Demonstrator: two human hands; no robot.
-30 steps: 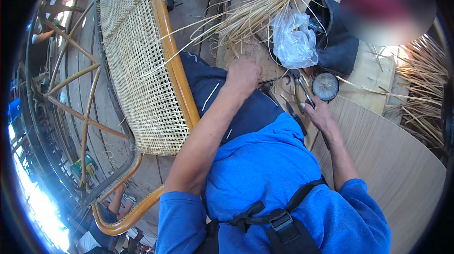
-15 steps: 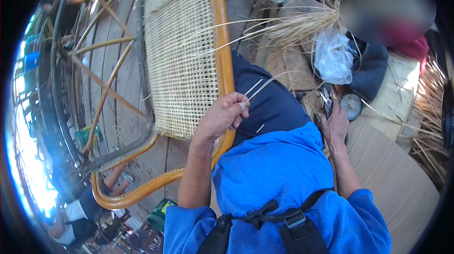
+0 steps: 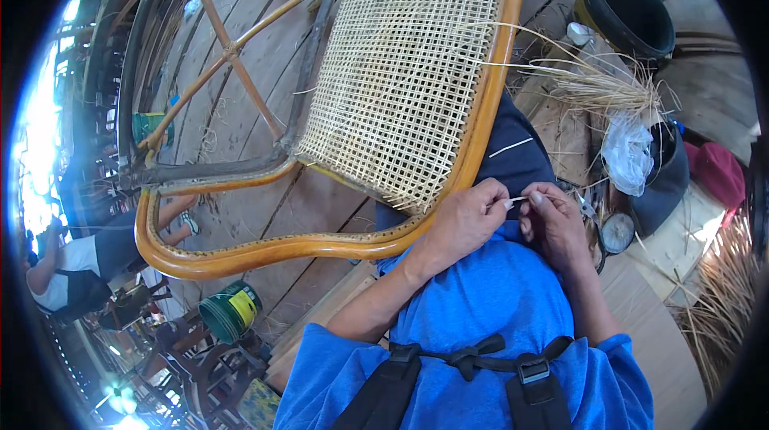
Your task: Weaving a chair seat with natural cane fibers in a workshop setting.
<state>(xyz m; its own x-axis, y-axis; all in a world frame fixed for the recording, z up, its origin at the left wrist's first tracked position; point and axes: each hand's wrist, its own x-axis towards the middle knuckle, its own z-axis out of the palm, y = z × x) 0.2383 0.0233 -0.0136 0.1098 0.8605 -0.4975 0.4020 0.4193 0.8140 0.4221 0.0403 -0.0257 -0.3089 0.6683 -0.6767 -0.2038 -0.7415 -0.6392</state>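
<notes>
My left hand (image 3: 474, 218) is closed in a pinch on a short pale cane strip (image 3: 518, 199) above my lap. My right hand (image 3: 554, 220) meets it from the other side, thumb and fingers closed at the strip's other end. Left of my hands leans a varnished rattan chair frame (image 3: 490, 114) with a woven cane panel (image 3: 396, 82). Loose cane ends stick out past its right rail. Another cut cane piece (image 3: 510, 147) lies on my dark trouser leg. Beside my right hand is a metal tool (image 3: 587, 207), partly hidden, near a round grey disc (image 3: 618, 232).
A bundle of cane strands (image 3: 613, 92) and a clear plastic bag (image 3: 627, 154) lie to the right. Farther back stands a black bucket (image 3: 625, 10). More strands (image 3: 725, 290) fill the right edge. A green bucket (image 3: 230, 311) and a person (image 3: 88, 262) are at left.
My right hand has left the metal tool at the right and come to my left hand at the cane strip. The view has shifted, so the chair sits farther right in it.
</notes>
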